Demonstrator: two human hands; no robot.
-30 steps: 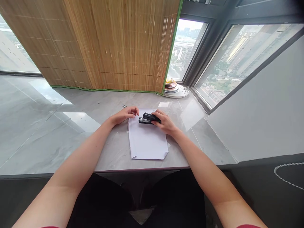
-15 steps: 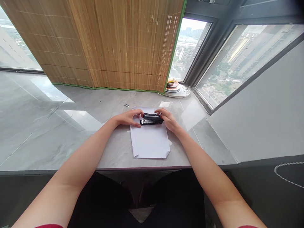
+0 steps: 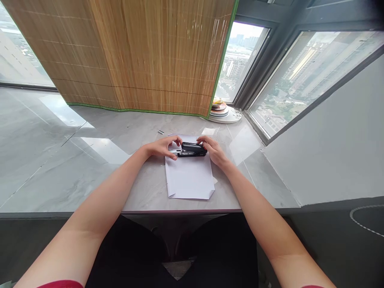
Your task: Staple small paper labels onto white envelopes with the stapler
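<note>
A black stapler lies sideways over the upper part of a white paper sheet. From its left end a silvery metal tray sticks out. My right hand grips the stapler's right end with the fingers. Beside the left end is my left hand, its thumb and fingers spread around the protruding tray. Whether the left fingertips touch the tray is hard to make out. A short strip of staples rests on the counter beyond my left hand.
The grey marble counter ends just in front of my lap. A bamboo blind hangs at the back. Stacked plates stand in the window corner. The sheet's near corners are folded, and a white wall borders the right.
The silvery tray has slid out of the stapler to the left, between my left thumb and fingers. Both hands stay in nearly the same place; the view has shifted slightly.
</note>
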